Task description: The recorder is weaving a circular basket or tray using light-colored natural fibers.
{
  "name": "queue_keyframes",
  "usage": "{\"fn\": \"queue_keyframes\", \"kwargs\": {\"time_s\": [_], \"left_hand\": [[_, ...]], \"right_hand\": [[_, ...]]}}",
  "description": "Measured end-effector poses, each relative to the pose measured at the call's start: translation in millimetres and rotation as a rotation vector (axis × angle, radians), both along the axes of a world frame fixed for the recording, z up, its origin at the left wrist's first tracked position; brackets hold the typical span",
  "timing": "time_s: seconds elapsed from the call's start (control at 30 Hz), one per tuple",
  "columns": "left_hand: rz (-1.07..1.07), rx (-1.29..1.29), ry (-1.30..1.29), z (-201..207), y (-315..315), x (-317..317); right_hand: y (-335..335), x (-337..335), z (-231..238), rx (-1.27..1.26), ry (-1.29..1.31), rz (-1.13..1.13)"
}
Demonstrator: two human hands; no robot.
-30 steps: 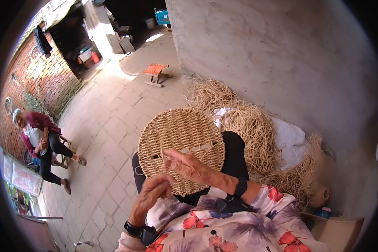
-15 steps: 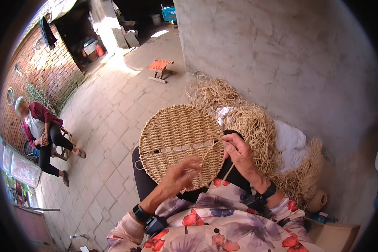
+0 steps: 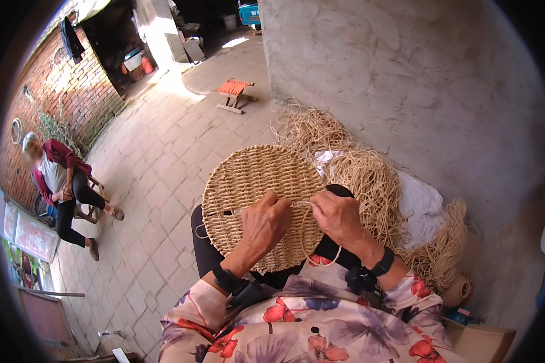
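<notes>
A round woven straw-cord mat (image 3: pixel 263 169) lies across my lap, with a narrow slot running across its middle. My left hand (image 3: pixel 265 224) rests on the mat at this slot, fingers curled and pressed together; whatever they pinch is hidden under them. At the mat's right edge my right hand (image 3: pixel 339 218) is closed in a pinch on a thin cord. A loose length of that cord (image 3: pixel 303 239) curves down over the mat and loops below my right hand. Another small cord loop (image 3: pixel 201 232) sticks out at the mat's left rim.
Heaped straw cord (image 3: pixel 369 187) lies on white cloth (image 3: pixel 421 206) along the grey wall (image 3: pixel 406 72). A folding stool (image 3: pixel 235 88) with an orange seat stands ahead. Another person (image 3: pixel 66 187) sits at left. A clay pot (image 3: pixel 457 290) and cardboard box (image 3: pixel 481 340) are at lower right.
My left hand has moved up from the mat's lower part to the slot, and its fingers have closed. My right hand has turned knuckles-up and shifted slightly left at the edge.
</notes>
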State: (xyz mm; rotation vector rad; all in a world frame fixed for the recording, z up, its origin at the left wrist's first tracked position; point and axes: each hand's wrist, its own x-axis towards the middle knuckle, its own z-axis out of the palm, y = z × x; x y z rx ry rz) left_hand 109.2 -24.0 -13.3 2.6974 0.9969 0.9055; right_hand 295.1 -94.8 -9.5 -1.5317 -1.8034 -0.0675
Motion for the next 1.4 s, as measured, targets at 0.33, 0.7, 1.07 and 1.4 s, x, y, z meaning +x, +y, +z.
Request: {"fn": "queue_keyframes", "kwargs": {"time_s": [0.33,0.7,1.07,1.4], "left_hand": [[-0.054,-0.012,0.036,-3.8,10.2,-0.9],[-0.195,-0.004,0.21,5.8,25.6,-3.0],[-0.247,0.127,0.455,19.3,29.1,13.9],[0.109,0.042,-0.029,51.1,31.0,-90.5]], "right_hand": [[21.9,-25.1,-46.0,-0.129,0.171,-0.061],[14.1,-33.0,-16.7,-0.7,1.671,0.092],[11.0,-14.1,-18.6,-0.731,1.608,0.247],[18.6,33.2,-26.2,-0.332,0.842,0.049]]}}
